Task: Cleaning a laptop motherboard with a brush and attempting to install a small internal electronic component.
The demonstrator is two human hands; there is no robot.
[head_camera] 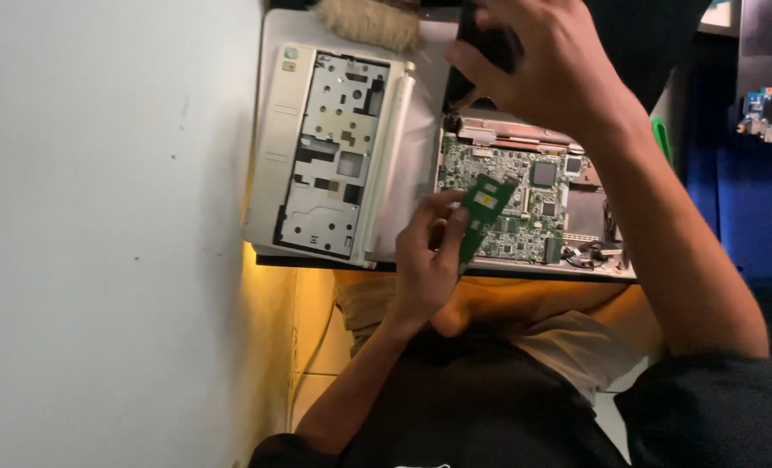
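The left hand [425, 260] pinched a small green circuit card [483, 215] between thumb and fingers, holding it tilted over the near edge of the opened laptop's [524, 204] green main board. The card was narrow, with a pale label patch. The right hand [546, 65] was closed around a black object [490, 43] at the far side; what that was stayed hard to make out. A detached silver laptop cover [334, 143] lay to the left.

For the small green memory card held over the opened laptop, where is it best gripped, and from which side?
Grip the green memory card by its long bare edges at the lower end, as the left hand does, coming from below; its flat faces carry chips and labels.
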